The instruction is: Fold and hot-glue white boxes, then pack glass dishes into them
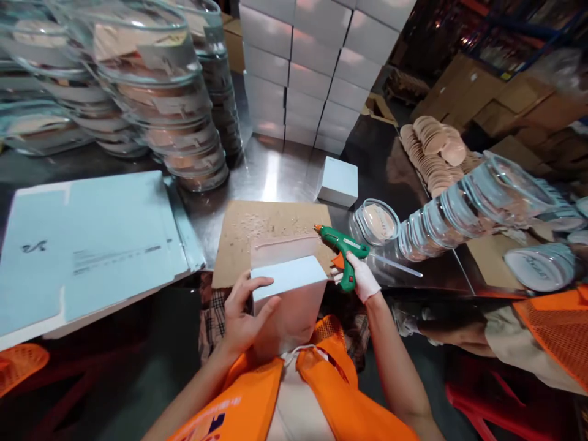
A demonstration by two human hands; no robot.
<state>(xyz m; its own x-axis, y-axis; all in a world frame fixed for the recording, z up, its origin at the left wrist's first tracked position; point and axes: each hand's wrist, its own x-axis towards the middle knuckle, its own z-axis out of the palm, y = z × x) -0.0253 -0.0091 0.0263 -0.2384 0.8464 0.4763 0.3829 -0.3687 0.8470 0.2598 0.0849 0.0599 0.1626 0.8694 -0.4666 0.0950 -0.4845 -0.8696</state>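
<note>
My left hand (pixel 242 315) grips the left side of a white cardboard box (pixel 289 300), held against my lap at the table's front edge. In a white glove, my right hand (pixel 361 275) is closed round the handle of a green glue gun (pixel 342 246). Its orange nozzle points left, over a brown cardboard sheet (pixel 271 229) speckled with glue drips. The box's open flap stands up just behind it.
Flat white box blanks (pixel 87 245) lie at left, stacked clear lidded containers (pixel 169 116) behind. White boxes (pixel 316 67) are piled at the back, one small box (pixel 339 180) nearer. Toppled clear containers (pixel 459 214) and round tan pads (pixel 434 144) are at right. Another person's gloved hand (pixel 404 321) rests at right.
</note>
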